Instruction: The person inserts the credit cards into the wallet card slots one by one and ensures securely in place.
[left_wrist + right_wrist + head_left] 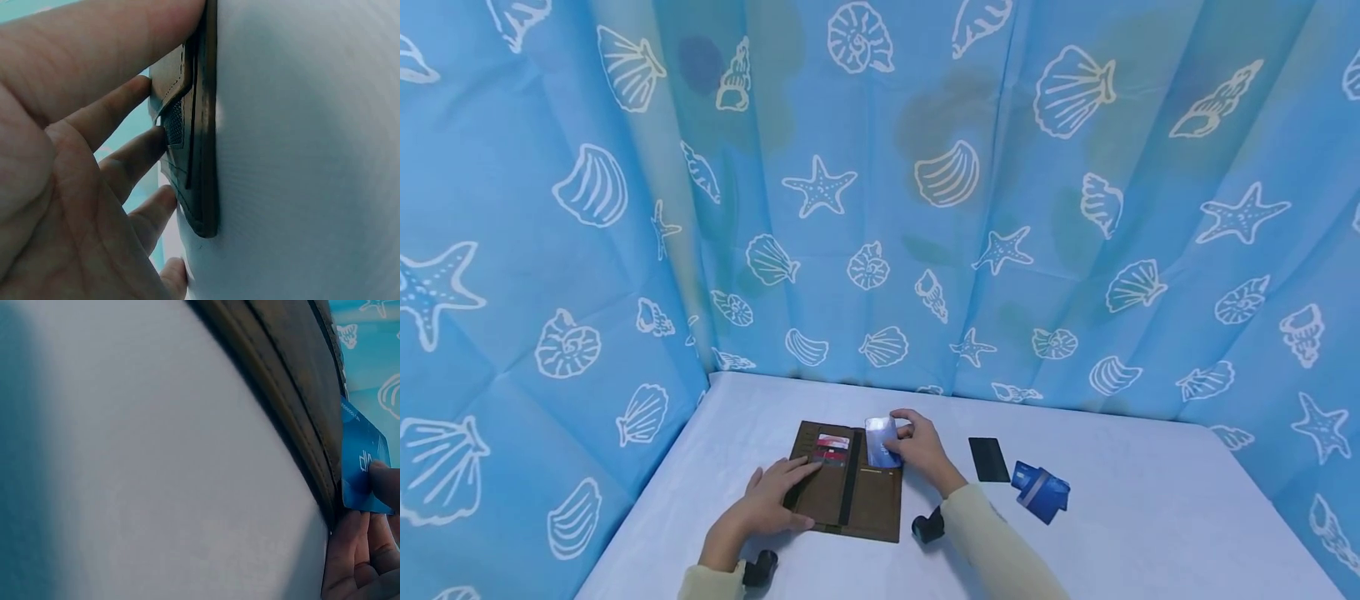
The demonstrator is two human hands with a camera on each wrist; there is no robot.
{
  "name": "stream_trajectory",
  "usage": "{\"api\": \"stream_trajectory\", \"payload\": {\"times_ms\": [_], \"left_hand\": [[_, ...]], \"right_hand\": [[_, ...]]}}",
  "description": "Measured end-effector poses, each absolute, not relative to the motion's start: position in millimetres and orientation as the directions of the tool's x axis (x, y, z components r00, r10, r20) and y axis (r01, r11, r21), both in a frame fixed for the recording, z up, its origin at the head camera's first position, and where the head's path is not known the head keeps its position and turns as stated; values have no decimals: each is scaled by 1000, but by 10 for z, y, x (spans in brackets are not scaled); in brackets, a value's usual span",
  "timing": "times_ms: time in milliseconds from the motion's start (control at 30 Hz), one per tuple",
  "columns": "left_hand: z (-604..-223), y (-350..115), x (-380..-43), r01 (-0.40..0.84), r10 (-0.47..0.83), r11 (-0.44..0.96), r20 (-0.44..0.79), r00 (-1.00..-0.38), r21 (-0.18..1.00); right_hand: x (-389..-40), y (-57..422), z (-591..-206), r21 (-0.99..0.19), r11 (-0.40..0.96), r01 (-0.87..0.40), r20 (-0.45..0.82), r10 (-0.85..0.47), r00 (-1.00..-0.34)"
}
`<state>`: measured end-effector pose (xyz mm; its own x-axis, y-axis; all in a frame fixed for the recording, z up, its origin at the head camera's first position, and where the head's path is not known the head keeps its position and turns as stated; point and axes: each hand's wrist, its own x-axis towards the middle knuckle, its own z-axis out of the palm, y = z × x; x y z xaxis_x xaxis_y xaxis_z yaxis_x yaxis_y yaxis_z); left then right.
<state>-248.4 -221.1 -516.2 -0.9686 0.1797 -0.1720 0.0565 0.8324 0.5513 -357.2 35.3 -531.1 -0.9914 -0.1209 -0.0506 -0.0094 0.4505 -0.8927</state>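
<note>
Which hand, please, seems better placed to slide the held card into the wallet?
Probably the right hand: it pinches the blue card at the open wallet, whose left half the left hand touches.

The head view was bright and evenly lit, with faint, soft-edged shadows on the white table (1135, 508). Whitish glare was noted at the upper end of the blue card (880, 442). The patterned curtain (880, 221) appeared stretched toward the outer sides, and small print could not be resolved. Both wrist views were dimmer, with a cool cast. In the left, the left hand (81, 175) was in shade. In the right, a blurred teal band occupied the left edge; a shadow lay beside the right hand (365, 559).
</note>
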Motion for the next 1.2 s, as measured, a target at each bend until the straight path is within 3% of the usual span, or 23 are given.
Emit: {"api": "stream_trajectory", "payload": {"times_ms": [500, 1200], "left_hand": [[-5157, -2221, -2474, 79, 194, 823, -148, -970, 563], [-5152, -2191, -2474, 54, 172, 840, -171, -970, 540]], "right_hand": [[-3561, 259, -5352, -850, 527, 7, -45, -58, -997], [-3553, 299, -5388, -857, 516, 9, -58, -80, -995]]}}
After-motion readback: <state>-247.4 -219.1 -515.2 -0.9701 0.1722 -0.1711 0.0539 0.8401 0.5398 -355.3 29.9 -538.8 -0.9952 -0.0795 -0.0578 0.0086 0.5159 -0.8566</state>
